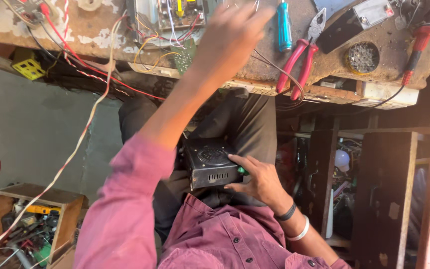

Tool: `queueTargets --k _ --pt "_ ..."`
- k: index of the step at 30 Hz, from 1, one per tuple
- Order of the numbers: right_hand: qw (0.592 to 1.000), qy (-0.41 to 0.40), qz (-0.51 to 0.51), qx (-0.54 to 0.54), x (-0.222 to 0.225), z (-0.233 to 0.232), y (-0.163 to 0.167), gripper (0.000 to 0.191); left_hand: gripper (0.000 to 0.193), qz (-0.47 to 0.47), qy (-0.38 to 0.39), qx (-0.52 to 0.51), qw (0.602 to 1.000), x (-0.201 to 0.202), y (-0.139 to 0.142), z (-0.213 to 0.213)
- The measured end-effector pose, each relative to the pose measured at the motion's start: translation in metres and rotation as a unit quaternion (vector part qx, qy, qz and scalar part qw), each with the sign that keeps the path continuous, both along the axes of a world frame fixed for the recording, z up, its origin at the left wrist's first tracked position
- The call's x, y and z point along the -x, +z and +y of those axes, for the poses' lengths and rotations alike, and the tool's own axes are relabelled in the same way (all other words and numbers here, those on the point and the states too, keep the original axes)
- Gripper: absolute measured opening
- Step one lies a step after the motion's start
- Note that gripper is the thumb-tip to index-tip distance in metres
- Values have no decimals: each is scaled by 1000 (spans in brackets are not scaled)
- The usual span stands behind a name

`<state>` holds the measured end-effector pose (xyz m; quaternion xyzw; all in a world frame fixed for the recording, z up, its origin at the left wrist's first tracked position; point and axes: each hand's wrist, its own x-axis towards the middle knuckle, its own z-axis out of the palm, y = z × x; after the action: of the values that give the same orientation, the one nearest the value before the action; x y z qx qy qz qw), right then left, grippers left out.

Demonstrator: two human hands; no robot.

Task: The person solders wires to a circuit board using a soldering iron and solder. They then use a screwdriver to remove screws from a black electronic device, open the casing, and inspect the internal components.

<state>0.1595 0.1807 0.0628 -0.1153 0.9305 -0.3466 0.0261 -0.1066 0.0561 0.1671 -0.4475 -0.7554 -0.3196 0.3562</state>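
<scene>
My right hand (257, 182) grips the right side of a small black metal box (210, 163) with vent slots and a round grille, which rests on my lap. My left hand (235, 30) is stretched out over the worn workbench (334, 60), blurred, its fingers extended near thin wires and a blue-handled screwdriver (284, 26). Nothing shows in that hand. A circuit board (175, 12) with coloured wires lies just left of it.
Red-handled pliers (299, 62) and a round tin of small parts (363, 57) lie on the bench to the right. A twisted red-and-white cable (83, 132) hangs down on the left. A wooden box of tools (31, 224) sits on the floor at lower left, and cluttered shelves (344, 169) stand to the right.
</scene>
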Motion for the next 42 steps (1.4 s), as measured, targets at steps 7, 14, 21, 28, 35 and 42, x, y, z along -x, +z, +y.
queueTargets --k 7,14,21,28,35,42 --pt "986 56 105 119 5 14 -9 75 33 -666 125 69 732 -130 -80 -141" --pt "937 264 227 37 27 -3 -1 55 59 -809 -22 -368 457 -160 -133 -172" --pt "976 -6 99 195 34 6 33 46 63 -547 -45 -135 825 -167 -126 -152" --pt "927 -134 -84 339 40 7 49 21 65 -491 -70 -91 864 -169 -129 -124" --pt "958 -98 -73 260 62 -3 56 11 64 -508 -85 -126 848 -163 -144 -116" --pt "940 -109 -103 306 60 -2 36 12 64 -531 -101 -125 832 -161 -151 -116"
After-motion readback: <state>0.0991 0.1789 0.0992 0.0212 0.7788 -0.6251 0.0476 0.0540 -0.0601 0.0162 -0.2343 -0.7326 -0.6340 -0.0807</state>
